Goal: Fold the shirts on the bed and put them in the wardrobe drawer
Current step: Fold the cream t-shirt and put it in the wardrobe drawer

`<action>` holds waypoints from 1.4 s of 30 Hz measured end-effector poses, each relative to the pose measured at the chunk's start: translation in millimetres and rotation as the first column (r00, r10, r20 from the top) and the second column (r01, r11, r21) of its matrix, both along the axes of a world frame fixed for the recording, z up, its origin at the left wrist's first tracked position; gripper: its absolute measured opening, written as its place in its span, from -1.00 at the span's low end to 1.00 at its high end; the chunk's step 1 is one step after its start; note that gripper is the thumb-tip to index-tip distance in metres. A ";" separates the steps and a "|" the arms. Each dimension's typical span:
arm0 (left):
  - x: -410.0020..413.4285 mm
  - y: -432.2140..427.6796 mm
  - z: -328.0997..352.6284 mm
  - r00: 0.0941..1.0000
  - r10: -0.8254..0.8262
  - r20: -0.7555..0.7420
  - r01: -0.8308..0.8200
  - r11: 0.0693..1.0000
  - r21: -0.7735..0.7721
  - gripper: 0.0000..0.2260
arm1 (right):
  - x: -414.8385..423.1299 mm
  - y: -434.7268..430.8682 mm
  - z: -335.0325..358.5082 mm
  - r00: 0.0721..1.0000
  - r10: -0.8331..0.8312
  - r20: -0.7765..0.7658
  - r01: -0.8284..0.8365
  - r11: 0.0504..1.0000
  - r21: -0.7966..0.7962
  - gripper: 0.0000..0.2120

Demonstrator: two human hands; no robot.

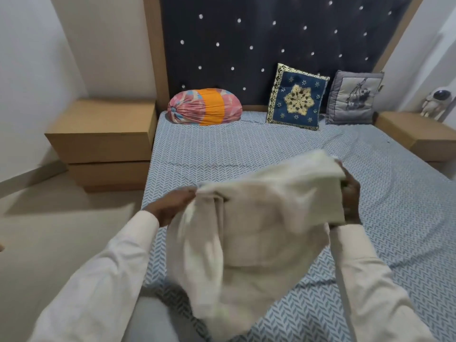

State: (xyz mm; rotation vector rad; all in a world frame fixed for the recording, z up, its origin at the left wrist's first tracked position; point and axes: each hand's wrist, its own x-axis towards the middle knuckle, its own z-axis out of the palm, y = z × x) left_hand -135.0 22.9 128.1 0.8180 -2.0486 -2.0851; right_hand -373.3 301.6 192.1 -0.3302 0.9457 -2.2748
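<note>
Currently we hold one cream shirt (256,233) above the bed's (246,149) near edge, left hand (172,206) and right hand (351,198) each gripping it, half-folded; wardrobe drawer unseen, stowing remains.

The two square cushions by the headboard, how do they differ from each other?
The blue cushion is dark blue with a gold patterned border and a gold star-shaped medallion; the grey cushion is pale grey with a darker grey edge and a faint dark drawing. The blue cushion stands nearer the middle of the bed, the grey cushion at its right edge. Both lean upright against the headboard.
</note>
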 end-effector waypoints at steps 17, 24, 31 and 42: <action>-3.1 39.0 -123.6 0.678 0.363 0.640 0.409 0.537 -0.738 -0.38 | 22.4 -1.8 -212.9 0.989 0.145 0.028 -0.053 0.174 0.983 -0.34; 18.9 -17.8 -132.4 0.818 0.448 0.361 -0.129 0.755 -0.643 -0.84 | 66.0 -56.4 -188.9 0.986 0.133 -0.104 0.035 0.442 0.896 -0.89; 18.5 -72.9 -108.2 0.592 0.802 0.076 -0.774 0.539 0.332 -0.77 | 8.4 -8.1 -170.6 0.953 -0.289 -0.094 0.275 0.684 0.676 -0.88; 43.6 11.8 -128.3 0.923 0.313 0.225 -0.093 0.748 -0.657 -0.58 | 8.6 32.2 -173.1 0.780 -0.026 -0.625 0.605 0.285 0.744 -0.75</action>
